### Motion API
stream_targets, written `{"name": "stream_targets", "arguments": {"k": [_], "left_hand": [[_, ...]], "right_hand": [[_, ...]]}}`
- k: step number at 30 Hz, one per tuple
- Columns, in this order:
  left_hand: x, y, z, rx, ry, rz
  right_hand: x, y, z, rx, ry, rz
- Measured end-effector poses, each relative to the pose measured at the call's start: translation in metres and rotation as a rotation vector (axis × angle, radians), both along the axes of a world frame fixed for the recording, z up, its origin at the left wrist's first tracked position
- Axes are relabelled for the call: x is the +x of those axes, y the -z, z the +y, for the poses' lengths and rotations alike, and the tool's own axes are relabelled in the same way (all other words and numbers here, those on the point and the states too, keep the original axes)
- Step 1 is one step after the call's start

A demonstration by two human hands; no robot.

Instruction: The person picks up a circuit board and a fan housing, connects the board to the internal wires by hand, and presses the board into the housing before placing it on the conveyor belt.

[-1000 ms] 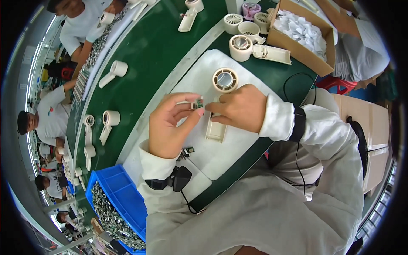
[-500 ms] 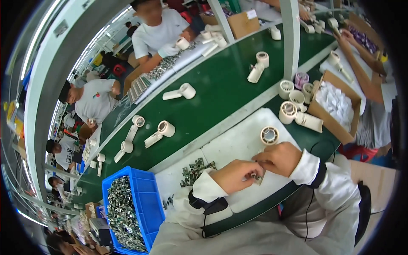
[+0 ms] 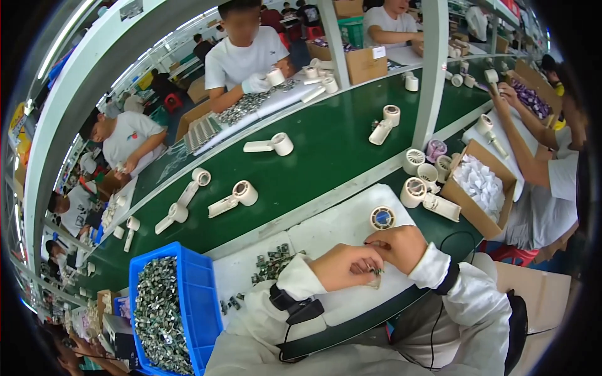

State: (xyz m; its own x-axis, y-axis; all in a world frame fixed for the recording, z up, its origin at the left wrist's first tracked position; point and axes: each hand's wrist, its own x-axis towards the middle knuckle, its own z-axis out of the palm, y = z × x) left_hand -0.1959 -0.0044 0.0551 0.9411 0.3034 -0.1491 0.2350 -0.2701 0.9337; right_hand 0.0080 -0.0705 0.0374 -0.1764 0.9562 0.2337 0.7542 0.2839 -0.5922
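View tilted further up since earlier, both hands lower in frame, left hand (image 3: 343, 266) and right hand (image 3: 399, 246) pinching small metal part (image 3: 376, 271) together, just below round white fan ring (image 3: 382, 218) on white desk mat (image 3: 326, 235)

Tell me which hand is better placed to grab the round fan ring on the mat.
Right, probably. The right hand sits just below the fan ring; the left hand is farther away, pinching a small part.
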Motion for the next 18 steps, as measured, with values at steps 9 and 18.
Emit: {"name": "stream_targets", "arguments": {"k": [9,18], "left_hand": [[0.002,0.017,0.001,0.026,-0.370,-0.200],[-0.006,0.023,-0.002,0.037,-0.447,-0.120]], "right_hand": [[0.009,0.010,0.000,-0.030,-0.086,-0.009],[0.001,0.001,-0.005,-0.260,-0.013,0.348]]}}
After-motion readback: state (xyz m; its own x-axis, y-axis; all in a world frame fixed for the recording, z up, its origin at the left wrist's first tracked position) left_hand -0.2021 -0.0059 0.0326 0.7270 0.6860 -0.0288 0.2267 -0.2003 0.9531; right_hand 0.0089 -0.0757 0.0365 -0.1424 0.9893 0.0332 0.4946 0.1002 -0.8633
